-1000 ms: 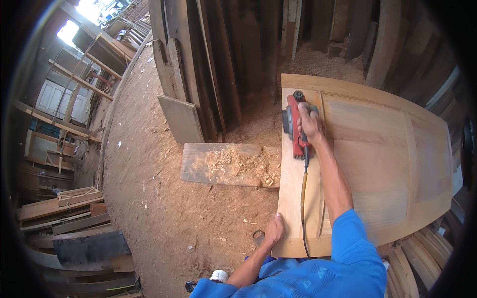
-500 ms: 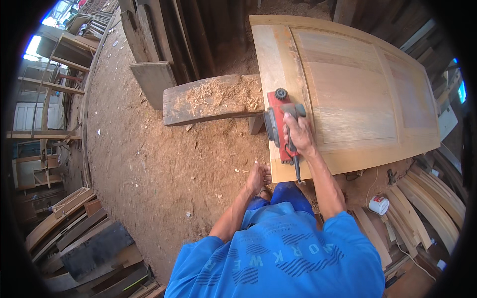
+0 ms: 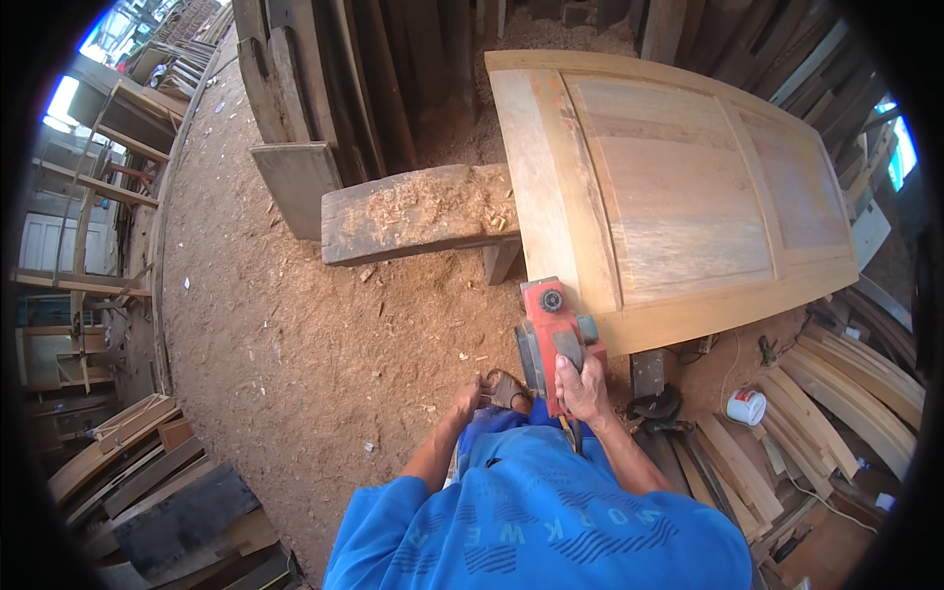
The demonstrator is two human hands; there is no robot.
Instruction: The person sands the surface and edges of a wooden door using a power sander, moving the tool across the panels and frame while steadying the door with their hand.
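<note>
My right hand [image 3: 582, 386] grips the handle of a red electric planer [image 3: 554, 339]. The tool's front end lies at the near left corner of a pale wooden panel door [image 3: 688, 197], and its rear reaches past the near edge toward my body. A cord hangs from the planer's back end. My left hand [image 3: 477, 393] is low beside my knee, left of the planer and apart from it, holding nothing, with its fingers loosely apart. Beneath the door's left side, a thick beam [image 3: 418, 218] sticks out, strewn with shavings.
Planks [image 3: 315, 88] lean upright behind the beam, with a square board [image 3: 295, 187] against them. Curved timber pieces [image 3: 846, 393] and a white bucket [image 3: 746, 406] lie at the right. Wood scraps [image 3: 187, 511] are piled at lower left. Shavings cover the dirt floor [image 3: 265, 334].
My right hand has drawn the planer back toward my body, down the door's left edge to its near corner. My left hand has moved away from the door's corner, leftward and nearer to me.
</note>
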